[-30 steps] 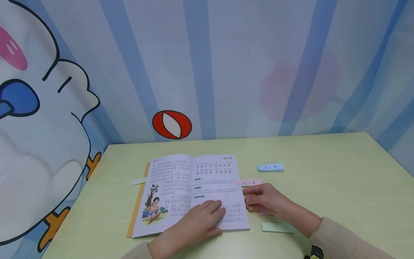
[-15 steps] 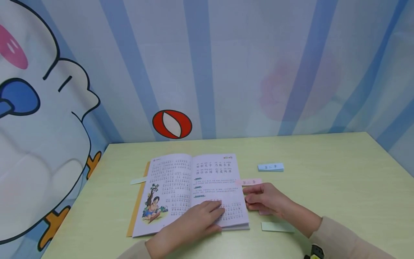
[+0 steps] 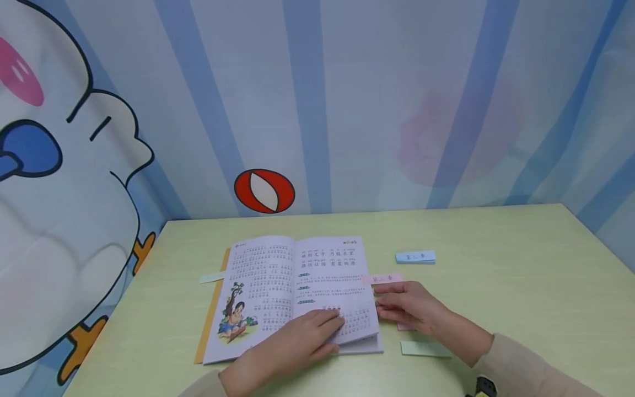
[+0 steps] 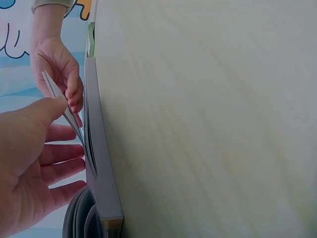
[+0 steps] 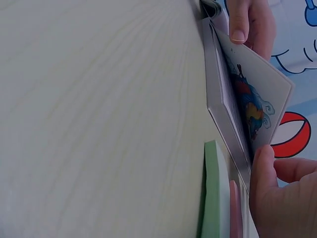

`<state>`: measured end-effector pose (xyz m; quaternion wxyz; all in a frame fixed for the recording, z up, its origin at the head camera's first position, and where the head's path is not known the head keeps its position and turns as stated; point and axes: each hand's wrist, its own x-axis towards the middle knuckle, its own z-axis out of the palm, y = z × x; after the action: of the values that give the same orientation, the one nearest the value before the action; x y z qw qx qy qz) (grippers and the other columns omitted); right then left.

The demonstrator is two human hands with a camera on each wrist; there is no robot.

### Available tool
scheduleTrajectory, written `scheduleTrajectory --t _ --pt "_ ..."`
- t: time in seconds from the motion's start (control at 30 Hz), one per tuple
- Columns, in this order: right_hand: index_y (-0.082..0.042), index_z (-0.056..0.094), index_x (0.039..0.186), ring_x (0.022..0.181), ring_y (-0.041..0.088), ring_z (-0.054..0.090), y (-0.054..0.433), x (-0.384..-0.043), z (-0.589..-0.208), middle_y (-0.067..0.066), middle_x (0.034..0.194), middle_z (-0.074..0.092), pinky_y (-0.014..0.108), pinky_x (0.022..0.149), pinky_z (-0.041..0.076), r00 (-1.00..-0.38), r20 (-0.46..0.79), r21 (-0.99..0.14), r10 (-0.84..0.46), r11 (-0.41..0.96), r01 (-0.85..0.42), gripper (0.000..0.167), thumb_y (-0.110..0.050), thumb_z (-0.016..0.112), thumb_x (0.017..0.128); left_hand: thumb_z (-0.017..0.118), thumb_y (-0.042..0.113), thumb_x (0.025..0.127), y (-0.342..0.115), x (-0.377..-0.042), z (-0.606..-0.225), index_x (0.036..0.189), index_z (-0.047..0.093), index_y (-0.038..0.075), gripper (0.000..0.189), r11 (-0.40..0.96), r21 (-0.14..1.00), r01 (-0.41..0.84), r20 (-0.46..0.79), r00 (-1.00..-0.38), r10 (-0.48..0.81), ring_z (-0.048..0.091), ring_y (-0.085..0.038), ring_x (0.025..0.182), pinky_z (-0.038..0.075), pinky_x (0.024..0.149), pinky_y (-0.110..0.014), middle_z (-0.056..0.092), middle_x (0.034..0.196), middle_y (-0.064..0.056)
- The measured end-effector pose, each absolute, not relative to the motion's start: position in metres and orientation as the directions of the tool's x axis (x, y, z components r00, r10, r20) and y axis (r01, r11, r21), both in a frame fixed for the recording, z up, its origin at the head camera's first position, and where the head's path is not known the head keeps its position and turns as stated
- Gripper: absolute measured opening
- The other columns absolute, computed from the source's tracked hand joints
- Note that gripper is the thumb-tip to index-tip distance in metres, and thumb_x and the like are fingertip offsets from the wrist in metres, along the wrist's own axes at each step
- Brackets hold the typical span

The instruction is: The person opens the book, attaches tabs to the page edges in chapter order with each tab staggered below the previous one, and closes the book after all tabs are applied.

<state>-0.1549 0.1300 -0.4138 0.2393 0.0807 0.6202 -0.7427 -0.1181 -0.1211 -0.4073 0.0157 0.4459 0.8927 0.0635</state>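
An open book with printed text and a child picture lies on the table, its yellow cover edge showing at left. My left hand lies over the lower right page and pinches a lifted group of pages, thumb beneath and fingers above. The lower right corner of those pages stands apart from the block below. At the right edge, my right hand pinches the page edge, thumb against the underside in the right wrist view. A pink paper slip sticks out just above its index finger.
A pale green slip juts from the book's left side. Right of the book lie a folded blue slip and a folded green slip. Another pink slip shows partly under my right hand. A patterned curtain stands behind.
The lower right corner of the page group has risen, and the gap above the pages below has widened. My left hand has shifted slightly left; the right hand has barely moved.
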Motion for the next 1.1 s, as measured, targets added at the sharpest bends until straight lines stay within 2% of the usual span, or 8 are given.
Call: scheduleTrajectory --t 0.3,0.8,1.1 --pt "0.016 0.044 0.126 0.073 0.017 0.067 0.124 -0.154 -0.415 0.015 0.091 0.067 0.026 0.071 0.054 -0.873 -0.43 -0.853 -0.229 -0.214 0.477 0.044 0.009 0.057 0.084 0.047 0.031 0.097 -0.122 -0.119 -0.407 0.135 0.046 0.003 0.047 0.578 0.127 0.806 0.055 -0.588 0.807 0.044 -0.024 0.126 0.034 0.105 -0.035 0.047 0.137 -0.012" --pt "0.015 0.038 0.13 0.08 0.018 0.066 0.12 -0.158 -0.418 0.012 0.093 0.066 0.029 0.072 0.054 -0.875 -0.406 -0.871 -0.263 -0.177 0.457 0.051 0.01 0.058 0.083 0.052 0.037 0.094 -0.122 -0.12 -0.411 0.133 0.048 0.003 0.052 0.572 0.078 0.817 0.103 -0.577 0.81 0.045 -0.024 0.124 0.036 0.103 -0.036 0.047 0.136 -0.013" --pt "0.014 0.038 0.131 0.076 0.016 0.065 0.119 -0.157 -0.413 0.011 0.091 0.067 0.026 0.067 0.055 -0.875 -0.409 -0.87 -0.258 -0.179 0.459 0.052 0.01 0.057 0.083 0.056 0.039 0.091 -0.121 -0.12 -0.412 0.134 0.048 0.006 0.054 0.568 0.081 0.819 0.137 -0.573 0.808 0.046 -0.024 0.123 0.037 0.102 -0.037 0.046 0.137 -0.012"
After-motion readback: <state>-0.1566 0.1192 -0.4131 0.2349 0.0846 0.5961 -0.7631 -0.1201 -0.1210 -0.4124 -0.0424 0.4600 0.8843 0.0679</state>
